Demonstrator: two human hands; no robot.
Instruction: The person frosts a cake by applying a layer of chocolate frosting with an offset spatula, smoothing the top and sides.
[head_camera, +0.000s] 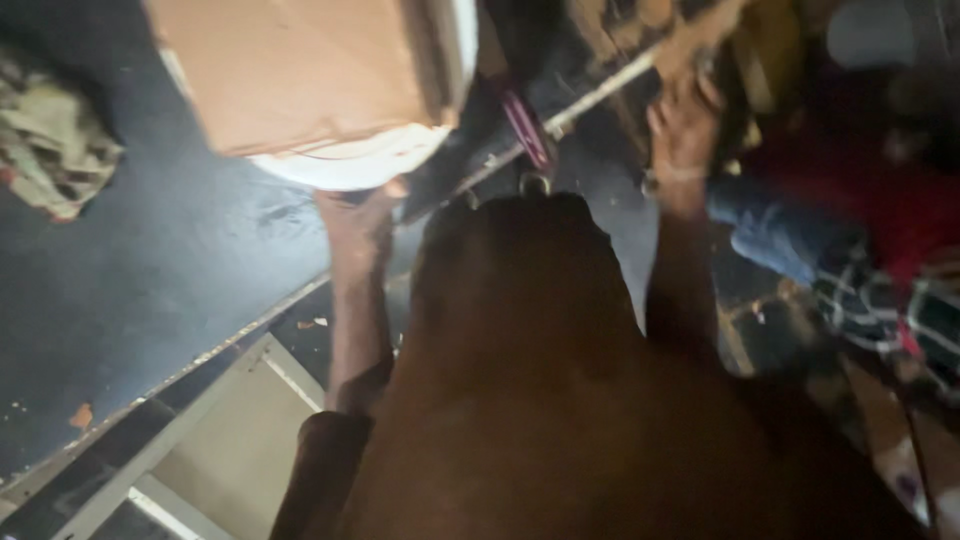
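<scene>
**Inspector:** Nearest the lens is the person's own brown shirt (540, 400), dark and blurred, filling the lower middle of the view.

**Clerk:** And the hands?

**Inspector:** The left hand (358, 225) is raised, its fingers up against the lower rim of a white round tub (350, 165). Whether the fingers are curled around that rim or only pressed to it, I cannot tell; the frame is smeared.

**Clerk:** Where does the tub sit?

**Inspector:** Upper centre-left, above a dark floor (150, 270). A flat cardboard sheet (290, 65) lies across it, covering most of it.

**Clerk:** The right hand?

**Inspector:** The right hand (682, 130) is lifted to the upper right, fingers spread, touching a brownish object (650, 30) at the top edge. The grip is not readable. A pale strip (590, 95) runs diagonally just left of it.

**Clerk:** Anything else?

**Inspector:** A crumpled cloth (50, 145) at the far left, well apart from both hands. A pale frame (220, 440) at lower left. Red and checked fabric (880, 260) piled at the right.
</scene>
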